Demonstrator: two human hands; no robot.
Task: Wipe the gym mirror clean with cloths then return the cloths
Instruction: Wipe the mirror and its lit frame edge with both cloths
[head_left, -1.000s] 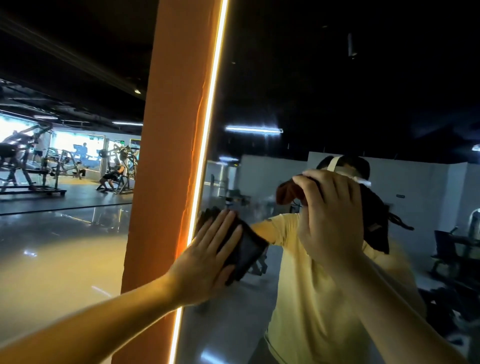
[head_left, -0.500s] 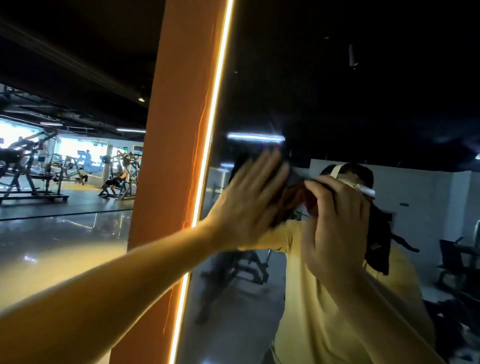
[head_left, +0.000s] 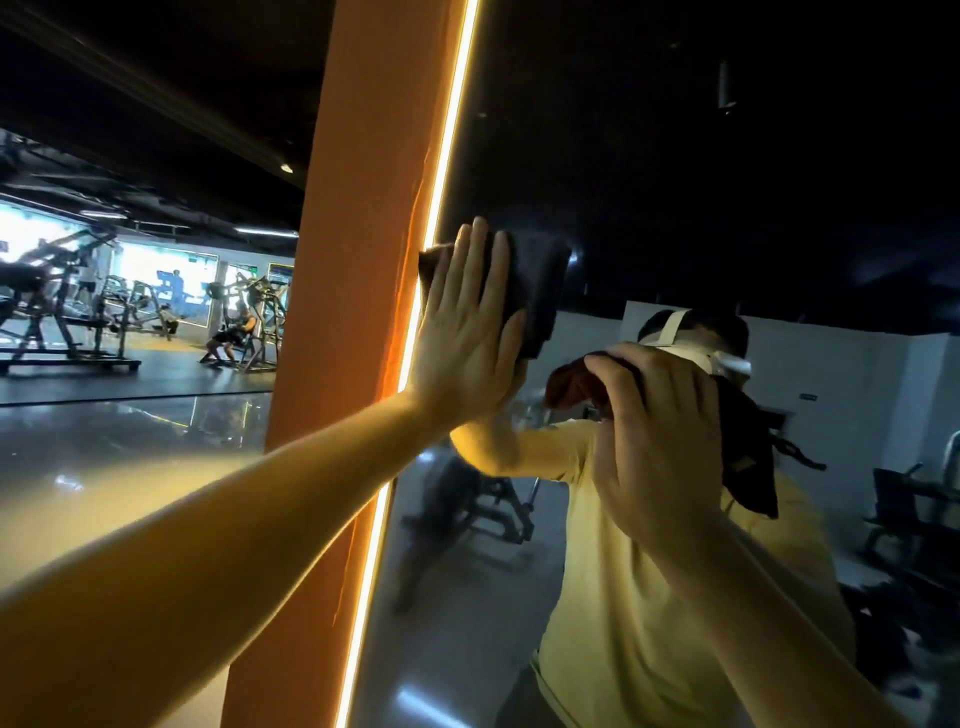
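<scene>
left hand (head_left: 467, 332) flat, pressing dark cloth (head_left: 540, 291) on mirror (head_left: 675, 182) | right hand (head_left: 660, 441) curled, gripping brown cloth (head_left: 569, 382)

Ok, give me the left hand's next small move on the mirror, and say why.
Probably sweep the left hand and its dark cloth rightward across the mirror. Its flat fingers press the cloth to the glass right beside the light strip at the left edge, so glass lies only rightward, above the right hand gripping a brown cloth.
</scene>
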